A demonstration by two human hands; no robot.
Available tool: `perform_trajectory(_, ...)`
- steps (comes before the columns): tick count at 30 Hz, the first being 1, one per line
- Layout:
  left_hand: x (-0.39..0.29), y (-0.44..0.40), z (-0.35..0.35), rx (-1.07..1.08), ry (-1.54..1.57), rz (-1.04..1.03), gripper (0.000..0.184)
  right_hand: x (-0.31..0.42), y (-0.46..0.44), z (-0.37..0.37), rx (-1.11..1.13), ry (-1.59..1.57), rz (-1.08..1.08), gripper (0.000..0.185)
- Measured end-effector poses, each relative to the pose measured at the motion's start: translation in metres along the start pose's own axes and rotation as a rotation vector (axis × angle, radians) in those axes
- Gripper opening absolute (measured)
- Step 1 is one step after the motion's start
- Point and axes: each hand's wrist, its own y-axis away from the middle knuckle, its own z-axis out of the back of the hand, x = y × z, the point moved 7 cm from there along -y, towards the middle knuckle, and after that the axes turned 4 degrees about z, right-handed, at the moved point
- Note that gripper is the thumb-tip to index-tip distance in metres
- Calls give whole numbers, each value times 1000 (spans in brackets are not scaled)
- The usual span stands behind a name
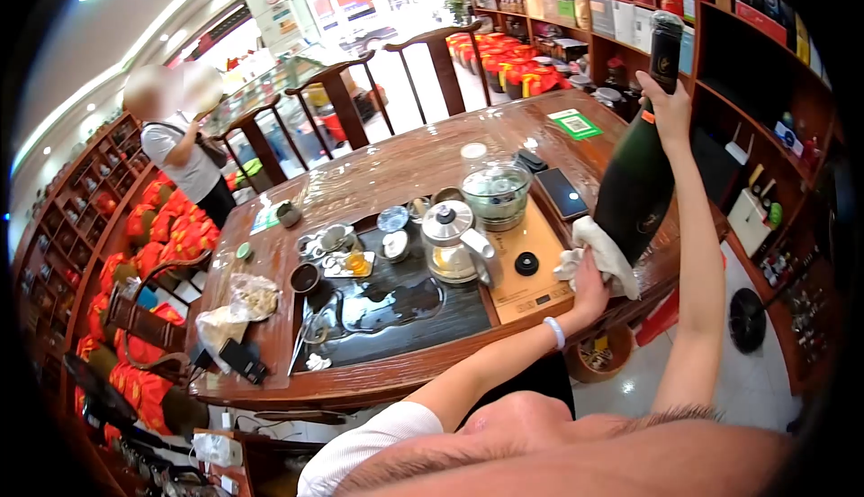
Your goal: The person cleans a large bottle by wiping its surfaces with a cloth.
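Note:
A very large dark green bottle (634,186) stands at a tilt at the right end of the wooden table. My right hand (668,112) is wrapped round its neck, just below the dark, foil-covered top. Low on the bottle's side, my left hand (589,283) presses a crumpled white cloth (605,258) against the glass; the cloth partly hides the fingers. Beside the cloth lie a black phone (561,194) and a round black knob (526,264) on a tan panel (513,297). A glass kettle (452,240) and a clear glass pot (497,193) stand to the left.
A wet black tea tray (396,312) holds small cups and dishes. Plastic bags (243,308) lie on the table's left. Wooden chairs (337,101) line the far side. A person (184,155) stands at the back left. Shelves (729,56) and a waste bin (601,353) are at right.

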Motion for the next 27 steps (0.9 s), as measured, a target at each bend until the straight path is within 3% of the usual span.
perform_trajectory(4,-4,0,1,28,-34,26,83,15,6,-2,35,-84,-19,27)
perform_trajectory(27,-10,0,7,56,24,51,91,19,8,-3,47,-231,-54,25)
